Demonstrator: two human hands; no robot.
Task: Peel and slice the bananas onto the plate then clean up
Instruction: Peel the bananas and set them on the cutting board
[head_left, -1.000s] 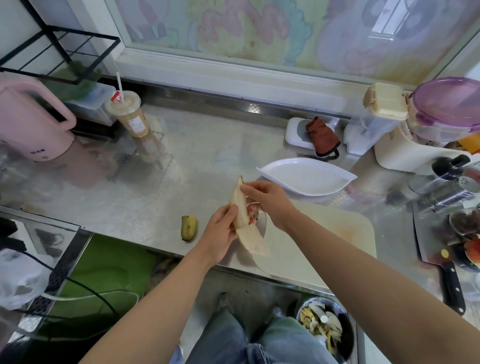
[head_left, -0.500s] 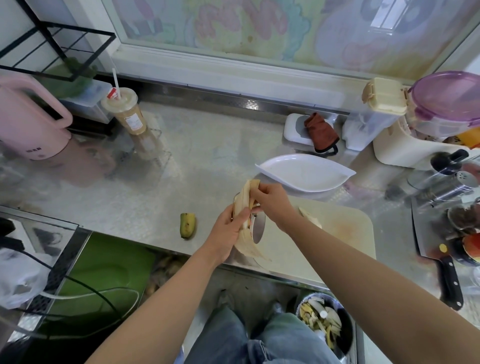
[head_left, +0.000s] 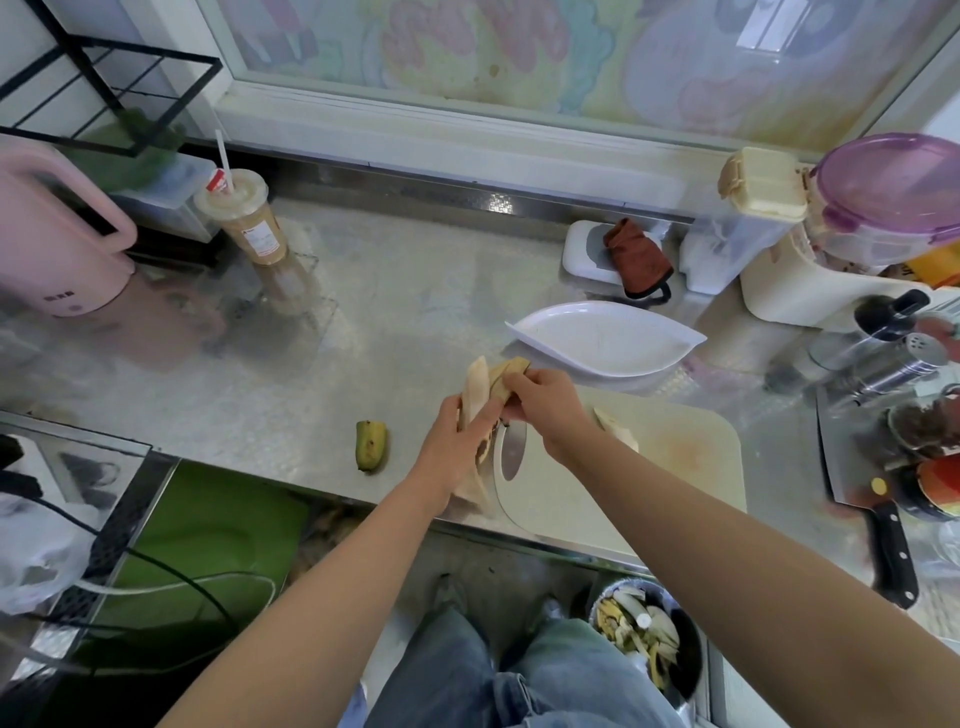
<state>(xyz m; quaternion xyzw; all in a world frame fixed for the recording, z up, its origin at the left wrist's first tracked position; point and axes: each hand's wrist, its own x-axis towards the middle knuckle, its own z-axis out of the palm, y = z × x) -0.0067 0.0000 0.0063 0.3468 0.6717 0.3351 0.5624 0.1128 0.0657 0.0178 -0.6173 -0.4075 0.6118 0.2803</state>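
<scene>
Left hand (head_left: 457, 436) and right hand (head_left: 540, 402) both on banana (head_left: 475, 387), mid-peel.
Left wraps the lower, skinned part; right pinches a peel strip (head_left: 511, 368) at the top. Held over the worktop (head_left: 415, 312) edge beside the cutting board (head_left: 675, 457), short of the plate (head_left: 608, 338). Long axis roughly upright, bared tip pointing up and away. Likely light, soft, slick when bare, bruises easily: hold low on the skin, gently.

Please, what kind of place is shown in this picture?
Most likely a home kitchen: a steel counter carries a cutting board, a cleaver and a pink electric kettle, and a bin of banana peels stands below it.
</scene>
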